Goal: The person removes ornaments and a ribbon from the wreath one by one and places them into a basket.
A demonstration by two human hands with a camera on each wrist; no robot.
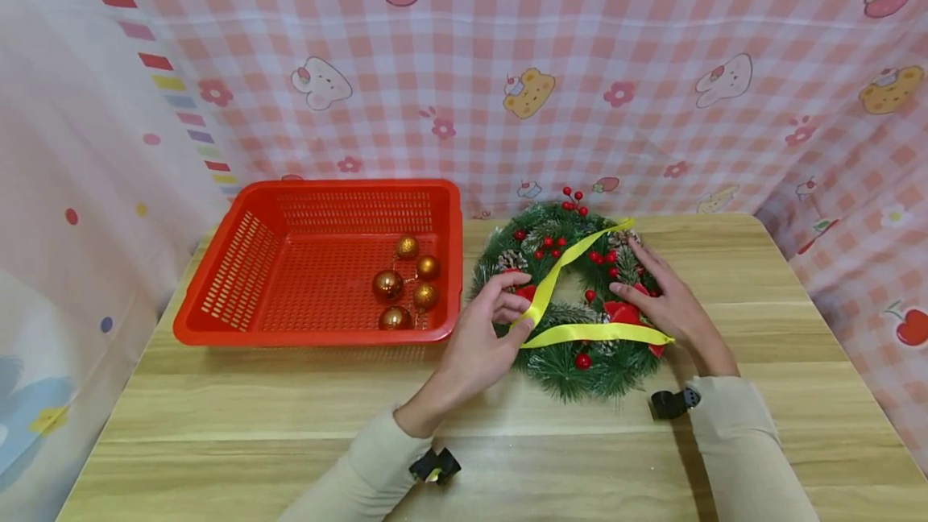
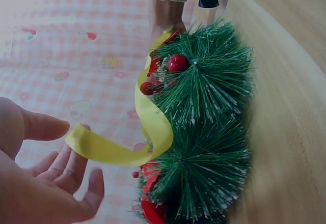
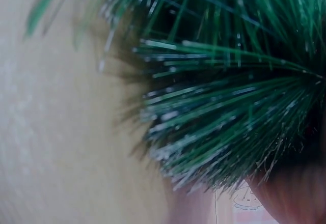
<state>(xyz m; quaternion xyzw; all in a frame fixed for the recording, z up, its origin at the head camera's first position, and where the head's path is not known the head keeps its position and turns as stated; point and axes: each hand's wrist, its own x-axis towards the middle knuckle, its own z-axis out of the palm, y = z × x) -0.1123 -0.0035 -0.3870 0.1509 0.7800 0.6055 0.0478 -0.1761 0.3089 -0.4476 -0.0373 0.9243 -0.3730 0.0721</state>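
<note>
A green wreath (image 1: 573, 373) with red berries, pinecones and red bows lies on the table. A long yellow ribbon (image 1: 598, 333) runs across it in two strands that meet at my left hand (image 1: 482, 337). That hand is at the wreath's left side; its thumb and fingertips pinch the ribbon (image 2: 112, 150) at a fold, as the left wrist view shows. My right hand (image 1: 674, 308) rests on the right side of the wreath, fingers extended and thumb apart, near a red bow (image 1: 623, 312). Green needles (image 3: 219, 112) cover most of the right wrist view and hide its fingers.
A red plastic basket (image 1: 319, 337) stands left of the wreath. Inside lie several gold ball ornaments (image 1: 387, 285), toward its right side. The wooden table (image 1: 239, 425) backs onto a pink checked cloth (image 1: 435, 47), with more cloth along both sides.
</note>
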